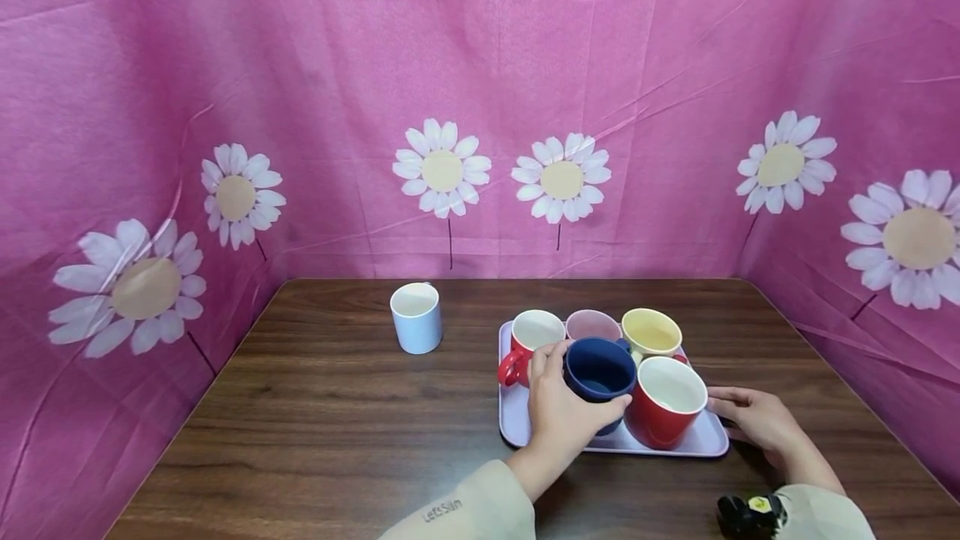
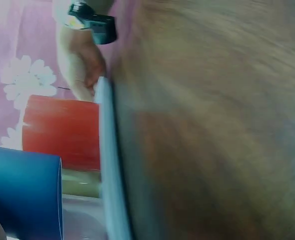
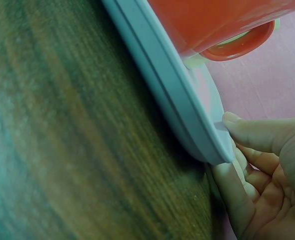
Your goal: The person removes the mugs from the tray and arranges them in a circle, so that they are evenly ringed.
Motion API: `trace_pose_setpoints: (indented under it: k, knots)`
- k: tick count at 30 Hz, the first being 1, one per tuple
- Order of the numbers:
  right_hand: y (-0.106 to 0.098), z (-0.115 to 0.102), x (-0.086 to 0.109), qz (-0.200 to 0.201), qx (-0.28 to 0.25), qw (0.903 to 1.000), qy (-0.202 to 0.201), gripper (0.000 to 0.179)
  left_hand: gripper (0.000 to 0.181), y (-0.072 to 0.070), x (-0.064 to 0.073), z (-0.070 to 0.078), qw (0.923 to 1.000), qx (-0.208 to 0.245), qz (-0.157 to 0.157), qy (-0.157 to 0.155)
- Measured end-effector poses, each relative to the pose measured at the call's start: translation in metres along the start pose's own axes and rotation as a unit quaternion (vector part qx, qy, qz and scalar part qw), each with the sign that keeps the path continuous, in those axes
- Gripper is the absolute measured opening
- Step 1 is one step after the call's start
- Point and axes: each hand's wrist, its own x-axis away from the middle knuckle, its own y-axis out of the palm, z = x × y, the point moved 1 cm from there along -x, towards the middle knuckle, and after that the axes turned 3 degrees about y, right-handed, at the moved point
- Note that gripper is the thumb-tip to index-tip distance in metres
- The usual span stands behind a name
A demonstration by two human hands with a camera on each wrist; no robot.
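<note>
My left hand (image 1: 558,407) grips a dark blue mug (image 1: 600,369) by its sides, thumb in front and fingers behind. In the left wrist view a gap shows between the base of this blue mug (image 2: 25,192) and the lilac tray (image 2: 110,165), so it hangs above the tray. With thumb over the rim and fingers under it, my right hand (image 1: 761,423) pinches the right edge of the tray (image 1: 513,419). Beside the blue mug stands a red mug (image 1: 663,423) with a white inside, its handle (image 3: 245,47) turned toward the tray's right side.
Along the tray's back stand another red mug (image 1: 536,330), a pink mug (image 1: 592,325) and a yellow mug (image 1: 651,330). A pale blue mug (image 1: 417,327) sits apart on the wooden table (image 1: 337,432), back left. A pink cloth with daisies (image 1: 480,65) walls the table's back and sides.
</note>
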Motion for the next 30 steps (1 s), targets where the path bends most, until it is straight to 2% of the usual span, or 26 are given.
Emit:
trace_pose_setpoints:
  k: [4, 14, 19, 26, 30]
  knots:
    - [0.0, 0.001, 0.0, -0.001, -0.001, 1.0, -0.002, 0.047, 0.077, -0.011, -0.006, 0.009, 0.9999, 0.011, -0.008, 0.0]
    - [0.001, 0.003, 0.0, -0.001, -0.003, 1.0, -0.006, 0.046, 0.074, -0.041, -0.018, 0.02, 0.9978, 0.044, -0.032, 0.037]
    - [0.001, 0.002, 0.001, 0.001, -0.001, 1.0, -0.005, 0.046, 0.071, -0.058, -0.025, 0.021, 0.9961, 0.049, -0.023, 0.07]
    - [0.001, 0.0, 0.001, 0.002, -0.002, 1.0, -0.003, 0.047, 0.072, -0.085, -0.033, 0.02, 0.9947, 0.066, -0.038, 0.069]
    - [0.001, 0.001, 0.001, 0.004, -0.001, 1.0, -0.005, 0.047, 0.072, -0.099, -0.036, 0.017, 0.9949, 0.061, -0.03, 0.074]
